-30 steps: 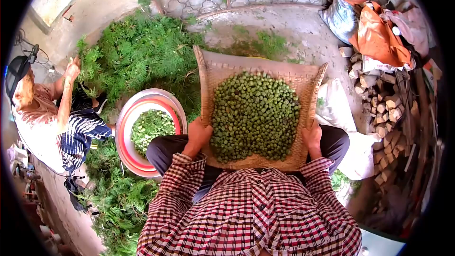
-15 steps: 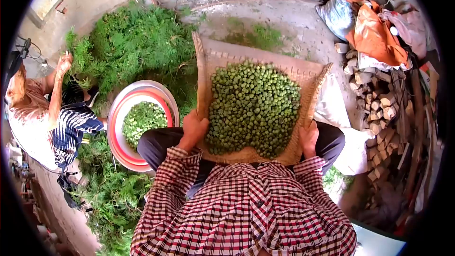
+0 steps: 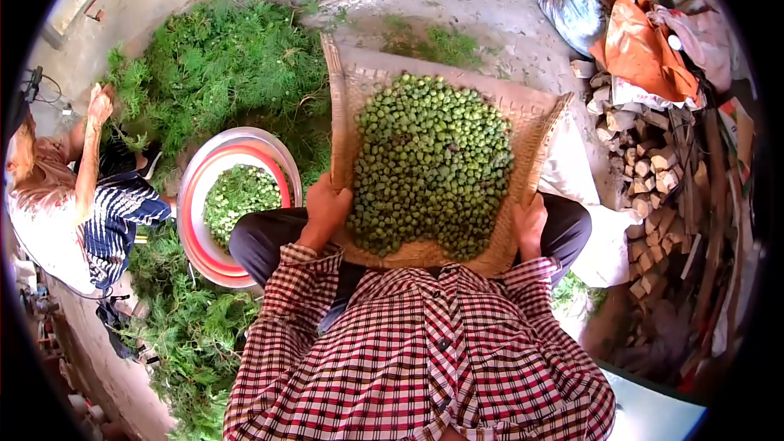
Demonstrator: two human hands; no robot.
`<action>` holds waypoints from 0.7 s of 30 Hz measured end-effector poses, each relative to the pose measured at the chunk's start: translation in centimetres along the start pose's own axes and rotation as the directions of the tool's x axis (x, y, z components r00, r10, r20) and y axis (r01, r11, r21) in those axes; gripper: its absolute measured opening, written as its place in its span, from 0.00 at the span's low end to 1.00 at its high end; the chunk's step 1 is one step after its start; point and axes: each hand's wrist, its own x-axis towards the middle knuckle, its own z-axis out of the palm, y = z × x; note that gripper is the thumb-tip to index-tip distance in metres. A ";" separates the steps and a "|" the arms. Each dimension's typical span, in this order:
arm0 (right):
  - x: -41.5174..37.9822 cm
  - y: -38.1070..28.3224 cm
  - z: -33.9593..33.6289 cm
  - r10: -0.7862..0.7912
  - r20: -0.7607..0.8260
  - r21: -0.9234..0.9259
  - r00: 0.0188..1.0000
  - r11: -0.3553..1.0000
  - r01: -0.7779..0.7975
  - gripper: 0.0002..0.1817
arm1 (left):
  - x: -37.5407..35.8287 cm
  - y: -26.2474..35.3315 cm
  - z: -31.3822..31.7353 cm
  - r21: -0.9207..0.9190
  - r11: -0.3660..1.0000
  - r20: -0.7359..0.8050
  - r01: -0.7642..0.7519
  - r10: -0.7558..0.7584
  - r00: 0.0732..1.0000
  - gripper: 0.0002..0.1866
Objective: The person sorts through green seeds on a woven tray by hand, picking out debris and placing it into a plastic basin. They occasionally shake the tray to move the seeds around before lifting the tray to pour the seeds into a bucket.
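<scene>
Woven winnowing tray now sits higher and farther out than a second ago; the heap of small green fruits has slid toward its far, 12 o'clock edge — a tossing motion, by the look of it. Left hand is clamped on the tray's rim at 9 o'clock, right hand likewise at 3 o'clock, tray resting over the lap. Fruits are round, olive-green, packed in one dense layer. At 9 o'clock of the tray, a metal basin holds more greens; beyond it another person's arm reaches into the cut branches.
</scene>
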 end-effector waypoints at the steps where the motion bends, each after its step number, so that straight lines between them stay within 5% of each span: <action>1: 0.0 -1.0 -0.6 0.039 0.004 0.035 0.999 0.999 -0.039 0.13 | 0.1 0.0 -0.3 -0.054 0.999 0.022 0.008 -0.006 1.000 0.12; 5: 2.0 -2.7 -2.0 0.081 -0.161 0.145 0.984 0.988 -0.058 0.16 | 2.0 2.3 -1.1 -0.047 0.995 -0.113 -0.090 0.084 0.990 0.11; 7: 3.7 -2.4 -1.9 -0.135 -0.235 0.042 0.962 0.988 0.149 0.16 | 2.4 2.4 -0.8 -0.045 0.984 -0.226 -0.174 0.160 0.961 0.11; 9: 5.9 -0.6 0.8 -0.175 -0.142 -0.039 0.974 0.984 0.171 0.15 | 2.1 1.0 0.3 0.018 0.997 -0.152 -0.069 0.071 0.986 0.12; 10: 5.8 -1.7 0.7 -0.043 -0.016 -0.018 0.999 0.999 0.043 0.13 | 3.3 0.7 0.8 0.077 0.997 -0.125 -0.009 0.019 0.992 0.12; 11: 4.6 0.0 1.9 -0.115 -0.043 -0.190 0.992 0.976 0.104 0.13 | 3.2 -0.3 0.9 0.071 0.997 -0.138 -0.019 0.029 0.990 0.12; 13: 1.6 0.4 1.9 -0.508 -0.002 -0.678 0.862 0.634 0.372 0.13 | 0.7 -1.7 0.3 0.128 0.992 -0.007 0.000 0.001 1.000 0.14; 14: 2.0 0.4 1.9 -0.518 0.004 -0.677 0.855 0.628 0.383 0.13 | 0.0 -1.3 -0.2 0.097 0.995 0.000 -0.038 0.038 0.999 0.13; 16: 0.6 -1.0 1.4 -0.033 -0.105 -0.198 0.994 0.980 0.011 0.13 | 0.2 -1.5 -0.3 0.066 0.998 -0.032 -0.016 0.018 0.999 0.13; 17: 1.0 -2.4 0.2 0.067 -0.078 -0.134 0.995 0.988 -0.077 0.13 | 0.9 -1.3 -0.5 0.031 0.999 -0.073 -0.021 0.023 0.997 0.13; 19: 2.1 -4.1 -2.0 0.013 -0.127 0.043 0.992 0.999 -0.008 0.15 | 1.3 1.2 -1.7 0.006 0.999 -0.095 -0.042 0.042 0.995 0.13; 21: 3.3 -5.2 -3.3 0.004 -0.186 0.033 0.983 0.999 0.002 0.16 | 1.9 1.4 -1.7 -0.100 0.987 -0.190 -0.128 0.107 0.976 0.13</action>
